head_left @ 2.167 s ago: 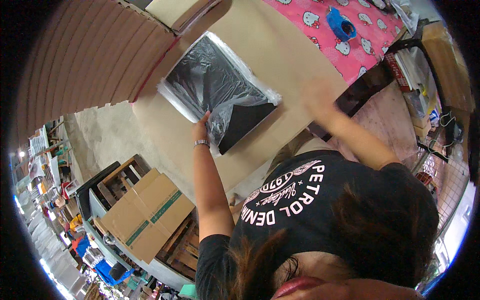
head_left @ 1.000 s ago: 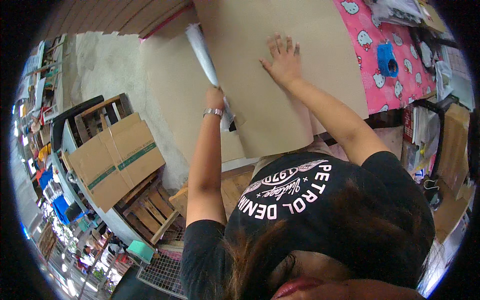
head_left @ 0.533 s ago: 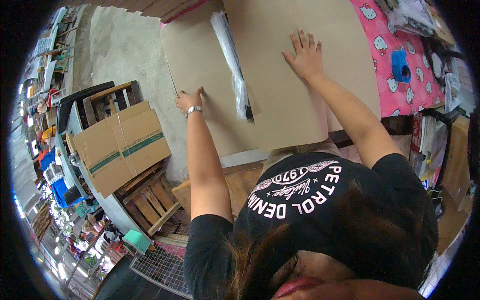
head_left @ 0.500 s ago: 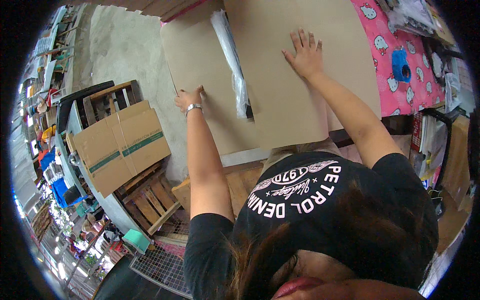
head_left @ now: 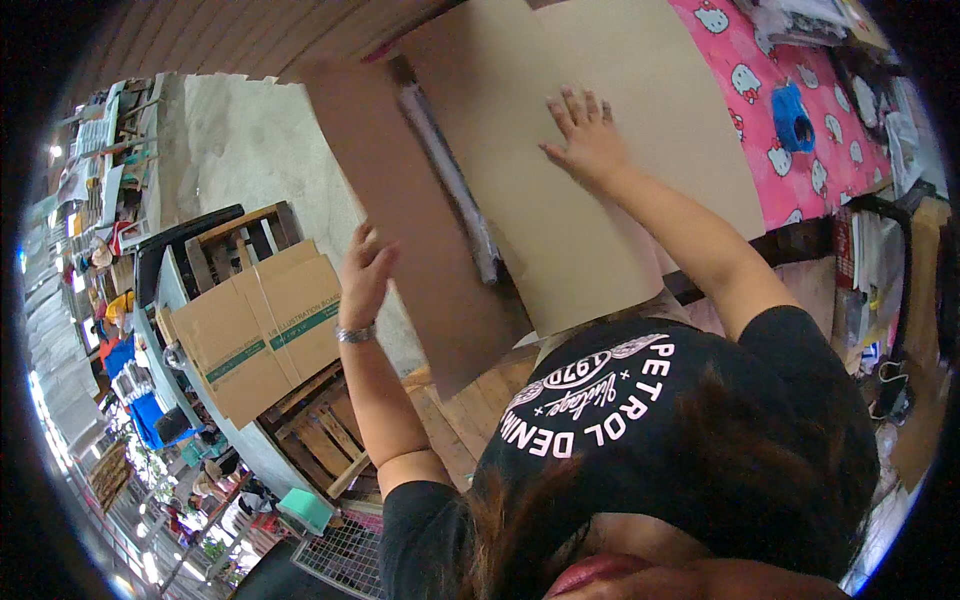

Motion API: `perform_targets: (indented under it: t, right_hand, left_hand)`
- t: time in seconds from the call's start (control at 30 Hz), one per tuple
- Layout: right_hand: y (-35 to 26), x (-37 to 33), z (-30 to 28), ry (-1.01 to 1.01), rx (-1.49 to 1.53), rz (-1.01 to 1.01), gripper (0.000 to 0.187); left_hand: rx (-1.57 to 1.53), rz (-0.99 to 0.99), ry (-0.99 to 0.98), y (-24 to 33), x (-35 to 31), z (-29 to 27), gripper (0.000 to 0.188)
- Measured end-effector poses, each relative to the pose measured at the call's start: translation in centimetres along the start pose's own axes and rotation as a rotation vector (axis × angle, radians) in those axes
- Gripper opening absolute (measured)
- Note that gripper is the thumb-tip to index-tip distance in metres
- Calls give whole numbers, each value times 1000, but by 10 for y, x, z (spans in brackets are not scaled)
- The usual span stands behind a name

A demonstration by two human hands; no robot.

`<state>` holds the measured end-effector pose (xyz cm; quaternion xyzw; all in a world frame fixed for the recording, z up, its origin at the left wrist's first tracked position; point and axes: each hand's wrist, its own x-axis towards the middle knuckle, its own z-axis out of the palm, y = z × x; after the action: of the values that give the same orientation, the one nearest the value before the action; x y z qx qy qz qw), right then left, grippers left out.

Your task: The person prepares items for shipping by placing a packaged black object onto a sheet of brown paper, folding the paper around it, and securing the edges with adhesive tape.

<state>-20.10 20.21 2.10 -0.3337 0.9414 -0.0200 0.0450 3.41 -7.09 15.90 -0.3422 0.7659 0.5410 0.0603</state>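
A large brown paperboard sheet [head_left: 600, 210] lies over the pink patterned table cover [head_left: 745, 75]. My right hand [head_left: 585, 135] rests flat on it, fingers spread. On the left, a darker brown board panel [head_left: 385, 180] is tilted up, and my left hand [head_left: 368, 270] grips its outer edge, thumb toward the panel. Between panel and sheet runs a long strip wrapped in clear plastic [head_left: 450, 175]; what is inside cannot be made out. The fingertips of my left hand are partly hidden behind the edge.
A blue tape roll [head_left: 793, 118] sits on the pink cover to the right. Tied flat cartons [head_left: 265, 330] lean on a wooden pallet [head_left: 325, 420] at the left. A green bin [head_left: 307, 510] stands beside a wire grid [head_left: 345, 550]. Stacked goods crowd the right side.
My left hand has drawn nearer and lifted the left panel, which now tilts up. My right hand stays flat on the sheet. The view has shifted slightly.
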Motion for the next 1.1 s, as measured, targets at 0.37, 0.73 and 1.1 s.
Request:
perform_targets:
  t: [0.37,0.73,1.1]
  right_hand:
    - [1,3,14,69,121,8,57]
    - [-17,130,10,235,506,185,35]
    - [-20,126,35,385,716,53,27]
  left_hand:
    - [586,226,114,18,73,266,26]
    - [12,87,299,-5,132,191,28]
    - [-304,312,431,12,367,57,50]
